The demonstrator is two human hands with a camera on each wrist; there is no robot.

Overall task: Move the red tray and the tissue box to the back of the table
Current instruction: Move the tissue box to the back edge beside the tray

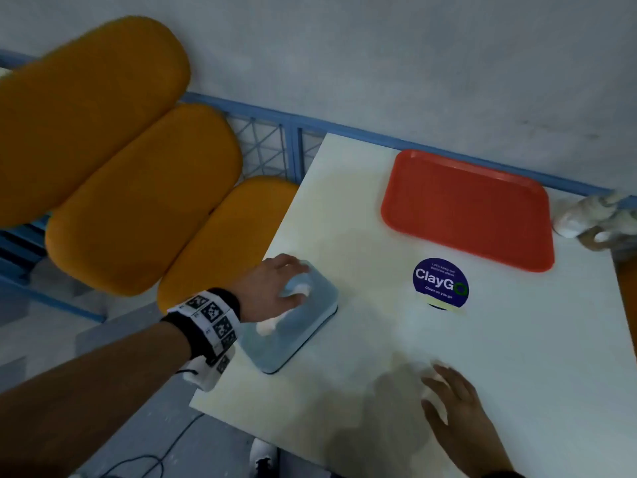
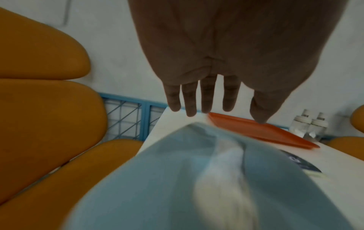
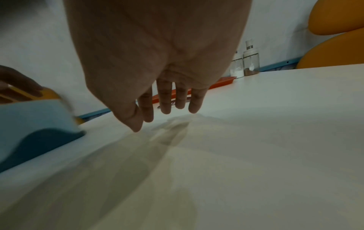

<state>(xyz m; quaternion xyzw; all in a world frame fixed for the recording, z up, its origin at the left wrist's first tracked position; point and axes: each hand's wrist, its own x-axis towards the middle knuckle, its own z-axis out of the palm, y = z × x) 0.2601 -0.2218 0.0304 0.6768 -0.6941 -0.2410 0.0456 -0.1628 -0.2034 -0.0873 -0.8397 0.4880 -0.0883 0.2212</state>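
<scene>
The red tray (image 1: 468,208) lies flat at the back right of the white table (image 1: 499,357), close to the wall. The light blue tissue box (image 1: 296,326) stands near the table's left edge, with white tissue showing in its top slot. My left hand (image 1: 296,284) is over the far end of the box; in the left wrist view its fingers (image 2: 206,99) are straight and spread just above the tissue box (image 2: 157,179), with the red tray (image 2: 256,132) beyond. My right hand (image 1: 437,384) hovers open over the bare front of the table, holding nothing; its fingers (image 3: 165,99) hang straight.
Orange padded seats (image 1: 138,201) line the table's left side, with a blue metal rail (image 1: 275,115) along the wall. A round blue ClayGo sticker (image 1: 440,283) is on the table in front of the tray. Two condiment bottles (image 3: 246,65) stand right of the tray.
</scene>
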